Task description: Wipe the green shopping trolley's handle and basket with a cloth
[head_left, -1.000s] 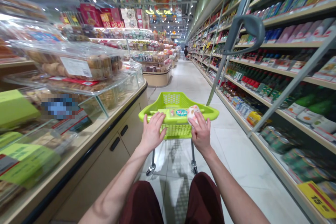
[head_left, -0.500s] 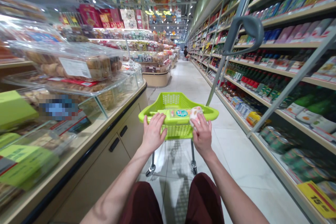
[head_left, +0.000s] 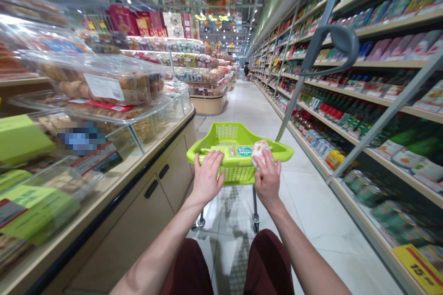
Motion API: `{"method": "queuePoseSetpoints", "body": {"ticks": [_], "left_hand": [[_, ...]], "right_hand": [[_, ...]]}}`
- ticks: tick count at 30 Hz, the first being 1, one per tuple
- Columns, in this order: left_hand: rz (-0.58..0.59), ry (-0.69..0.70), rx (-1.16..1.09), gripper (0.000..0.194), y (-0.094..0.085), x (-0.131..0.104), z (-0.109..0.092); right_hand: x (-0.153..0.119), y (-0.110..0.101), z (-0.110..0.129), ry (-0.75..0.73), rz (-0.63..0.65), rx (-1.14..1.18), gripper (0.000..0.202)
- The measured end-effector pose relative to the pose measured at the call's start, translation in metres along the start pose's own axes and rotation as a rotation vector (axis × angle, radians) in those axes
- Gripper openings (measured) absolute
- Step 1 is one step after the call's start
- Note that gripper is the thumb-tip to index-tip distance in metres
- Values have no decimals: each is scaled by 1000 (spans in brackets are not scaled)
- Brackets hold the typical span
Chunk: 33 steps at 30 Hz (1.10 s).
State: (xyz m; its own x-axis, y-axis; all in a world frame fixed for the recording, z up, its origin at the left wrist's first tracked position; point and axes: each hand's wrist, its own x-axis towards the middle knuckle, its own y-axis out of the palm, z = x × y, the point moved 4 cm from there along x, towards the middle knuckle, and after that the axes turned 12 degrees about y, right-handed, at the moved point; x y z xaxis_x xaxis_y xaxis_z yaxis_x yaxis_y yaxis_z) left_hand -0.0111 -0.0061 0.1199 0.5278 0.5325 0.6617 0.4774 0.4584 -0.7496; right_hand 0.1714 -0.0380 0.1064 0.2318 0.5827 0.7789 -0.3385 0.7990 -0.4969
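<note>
A lime-green shopping cart (head_left: 232,132) with a perforated basket rolls on the floor right in front of my knees. My left hand (head_left: 208,176) lies over the left part of its handle (head_left: 226,162), fingers curled across the bar. On the right side of the handle, my right hand (head_left: 268,179) grips the bar and a white crumpled thing with pinkish-orange spots (head_left: 260,148) together; whether that is paper or cloth I cannot tell. A round teal label (head_left: 244,151) shows on the handle panel between the hands.
At my left runs a counter (head_left: 176,140) with clear boxes of baked goods (head_left: 104,85). Stocked shelves (head_left: 374,97) line the right side, with a grey ladder-like rail and looped handle (head_left: 330,48) before them. Far down the aisle is a person (head_left: 247,70).
The cart and both hands sit slightly further right in view. Shelves and counter have shifted a little too. Both hands keep their hold on the handle.
</note>
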Motion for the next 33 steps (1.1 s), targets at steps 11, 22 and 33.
{"method": "queuePoseSetpoints", "body": {"ticks": [11,22,33], "left_hand": [[81,23,44,50,-7,-7,1],[67,12,43,52,-2,-4,-14],[31,-122,33,44,-15,-11,17]], "right_hand": [[-2,6,23,-98,62,-6,41],[-9,13,49,-90,65,-9,41],[0,-10,-10,52,-44,-51,41]]}}
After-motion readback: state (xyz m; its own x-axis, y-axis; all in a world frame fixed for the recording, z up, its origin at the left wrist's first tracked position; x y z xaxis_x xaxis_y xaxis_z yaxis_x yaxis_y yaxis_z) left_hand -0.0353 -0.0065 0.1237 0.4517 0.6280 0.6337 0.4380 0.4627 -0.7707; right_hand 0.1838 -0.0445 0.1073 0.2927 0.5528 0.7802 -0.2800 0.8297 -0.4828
